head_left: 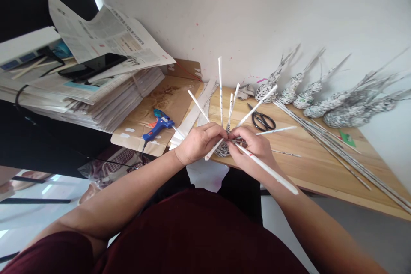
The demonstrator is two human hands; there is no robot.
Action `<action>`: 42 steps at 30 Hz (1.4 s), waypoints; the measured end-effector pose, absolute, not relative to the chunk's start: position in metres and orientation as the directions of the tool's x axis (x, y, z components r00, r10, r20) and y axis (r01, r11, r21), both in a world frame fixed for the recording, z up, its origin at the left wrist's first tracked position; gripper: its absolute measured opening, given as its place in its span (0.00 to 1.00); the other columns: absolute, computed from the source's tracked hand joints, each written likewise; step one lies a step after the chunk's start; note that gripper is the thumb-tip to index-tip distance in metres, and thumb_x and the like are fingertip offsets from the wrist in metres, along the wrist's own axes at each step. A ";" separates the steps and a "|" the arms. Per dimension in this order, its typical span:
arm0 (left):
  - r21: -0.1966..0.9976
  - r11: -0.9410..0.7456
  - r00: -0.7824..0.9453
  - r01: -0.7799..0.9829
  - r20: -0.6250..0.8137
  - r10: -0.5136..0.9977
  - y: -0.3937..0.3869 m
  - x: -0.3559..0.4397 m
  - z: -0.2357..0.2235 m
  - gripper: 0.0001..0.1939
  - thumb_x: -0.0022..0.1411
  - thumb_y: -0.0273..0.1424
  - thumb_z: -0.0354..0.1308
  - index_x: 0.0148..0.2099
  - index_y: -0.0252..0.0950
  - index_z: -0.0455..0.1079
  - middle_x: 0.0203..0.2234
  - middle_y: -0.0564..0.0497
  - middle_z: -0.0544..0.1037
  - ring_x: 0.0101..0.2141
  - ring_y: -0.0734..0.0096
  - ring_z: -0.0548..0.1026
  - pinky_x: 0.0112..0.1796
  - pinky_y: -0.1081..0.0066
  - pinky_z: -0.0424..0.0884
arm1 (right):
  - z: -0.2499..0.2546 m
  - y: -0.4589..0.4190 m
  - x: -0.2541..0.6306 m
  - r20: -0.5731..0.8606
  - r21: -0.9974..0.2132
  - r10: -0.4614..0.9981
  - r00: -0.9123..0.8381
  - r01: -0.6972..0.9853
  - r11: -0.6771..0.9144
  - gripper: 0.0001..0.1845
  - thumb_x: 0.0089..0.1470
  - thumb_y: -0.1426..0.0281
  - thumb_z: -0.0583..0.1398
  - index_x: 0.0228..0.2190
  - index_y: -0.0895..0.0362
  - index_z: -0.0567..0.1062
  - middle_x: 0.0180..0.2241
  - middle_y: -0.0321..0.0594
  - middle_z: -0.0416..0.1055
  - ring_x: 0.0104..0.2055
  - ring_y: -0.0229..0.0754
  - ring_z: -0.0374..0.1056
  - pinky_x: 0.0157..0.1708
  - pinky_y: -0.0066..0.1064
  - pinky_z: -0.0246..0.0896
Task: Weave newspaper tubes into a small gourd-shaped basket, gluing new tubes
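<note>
Both hands meet at a small woven piece of rolled newspaper (222,150) by the table's front edge. Several white paper tubes (220,90) fan out from it, upward and to the sides. My left hand (205,139) is closed in a pinch at the weave, beside a short tube end (213,150). From the other side my right hand (253,152) pinches the same spot, with a long paper tube (266,169) running across its fingers toward my forearm. The fingers hide most of the woven part.
A blue glue gun (159,127) lies on cardboard (131,135) at left, near a tall newspaper stack (128,98) with a phone (93,66) on top. Black scissors (262,120) lie behind my right hand. Woven paper pieces (298,87) and long paper tubes (337,150) are at right.
</note>
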State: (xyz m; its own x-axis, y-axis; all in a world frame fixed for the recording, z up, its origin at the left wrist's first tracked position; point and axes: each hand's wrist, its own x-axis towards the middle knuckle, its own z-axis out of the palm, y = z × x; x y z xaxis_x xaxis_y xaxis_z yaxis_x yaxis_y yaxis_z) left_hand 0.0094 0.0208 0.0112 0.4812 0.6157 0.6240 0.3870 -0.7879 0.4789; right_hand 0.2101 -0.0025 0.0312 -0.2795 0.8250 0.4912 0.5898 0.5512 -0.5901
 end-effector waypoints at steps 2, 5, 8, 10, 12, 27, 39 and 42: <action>0.483 -0.783 0.487 0.392 0.614 0.621 0.020 0.009 0.013 0.06 0.72 0.25 0.52 0.44 0.36 0.71 0.37 0.49 0.78 0.38 0.72 0.78 0.40 0.72 0.75 | 0.031 -0.002 0.210 0.448 -0.627 0.861 -0.240 0.602 0.494 0.06 0.52 0.74 0.64 0.34 0.52 0.75 0.35 0.37 0.77 0.33 0.41 0.75 0.35 0.31 0.68; 0.476 -0.785 0.486 0.396 0.617 0.619 0.020 0.009 0.014 0.05 0.72 0.25 0.53 0.44 0.36 0.70 0.36 0.49 0.78 0.38 0.72 0.78 0.40 0.72 0.74 | 0.029 0.000 0.211 0.406 -0.640 0.889 -0.210 0.629 0.441 0.08 0.52 0.71 0.65 0.37 0.53 0.76 0.39 0.39 0.79 0.32 0.42 0.75 0.34 0.33 0.69; 0.466 -0.786 0.483 0.407 0.620 0.618 0.019 0.010 0.014 0.05 0.72 0.24 0.53 0.44 0.36 0.70 0.37 0.49 0.78 0.38 0.72 0.78 0.40 0.72 0.74 | 0.030 0.003 0.211 0.386 -0.642 0.892 -0.237 0.625 0.444 0.06 0.52 0.69 0.64 0.35 0.54 0.78 0.39 0.42 0.78 0.33 0.43 0.75 0.33 0.33 0.68; 0.471 -0.778 0.472 0.416 0.619 0.628 0.018 0.010 0.014 0.06 0.71 0.23 0.53 0.44 0.36 0.70 0.36 0.49 0.78 0.38 0.72 0.78 0.40 0.72 0.74 | 0.033 0.005 0.210 0.363 -0.684 0.905 -0.221 0.596 0.420 0.03 0.51 0.68 0.64 0.31 0.54 0.77 0.35 0.41 0.78 0.31 0.42 0.74 0.31 0.32 0.67; 0.499 -0.758 0.448 0.420 0.612 0.651 0.017 0.011 0.015 0.06 0.70 0.22 0.54 0.43 0.36 0.71 0.36 0.50 0.79 0.38 0.72 0.78 0.40 0.72 0.74 | 0.036 0.006 0.209 0.331 -0.725 0.923 -0.197 0.573 0.382 0.03 0.49 0.68 0.64 0.29 0.54 0.77 0.32 0.39 0.77 0.28 0.40 0.72 0.29 0.32 0.65; 0.613 -0.609 0.144 0.503 0.636 0.758 -0.002 0.006 0.010 0.08 0.67 0.25 0.61 0.47 0.37 0.76 0.39 0.49 0.77 0.32 0.76 0.75 0.36 0.74 0.76 | 0.037 0.015 0.214 0.163 -0.815 0.961 -0.224 0.518 0.259 0.06 0.50 0.66 0.66 0.29 0.55 0.77 0.30 0.39 0.79 0.28 0.41 0.73 0.29 0.31 0.66; 0.932 -0.358 0.153 0.065 0.345 0.926 0.012 0.015 -0.012 0.10 0.58 0.32 0.70 0.43 0.37 0.81 0.47 0.43 0.80 0.51 0.61 0.79 0.46 0.67 0.80 | 0.041 0.013 0.215 0.158 -0.808 0.954 -0.253 0.522 0.272 0.06 0.50 0.66 0.65 0.30 0.55 0.77 0.31 0.39 0.79 0.31 0.43 0.74 0.31 0.32 0.67; 0.931 -0.352 0.139 0.101 0.337 0.931 0.013 0.018 -0.008 0.07 0.59 0.33 0.70 0.38 0.35 0.80 0.41 0.45 0.82 0.43 0.65 0.80 0.40 0.69 0.79 | 0.041 0.012 0.214 0.152 -0.799 0.955 -0.256 0.537 0.271 0.06 0.49 0.66 0.65 0.30 0.55 0.77 0.30 0.39 0.78 0.31 0.42 0.73 0.31 0.32 0.66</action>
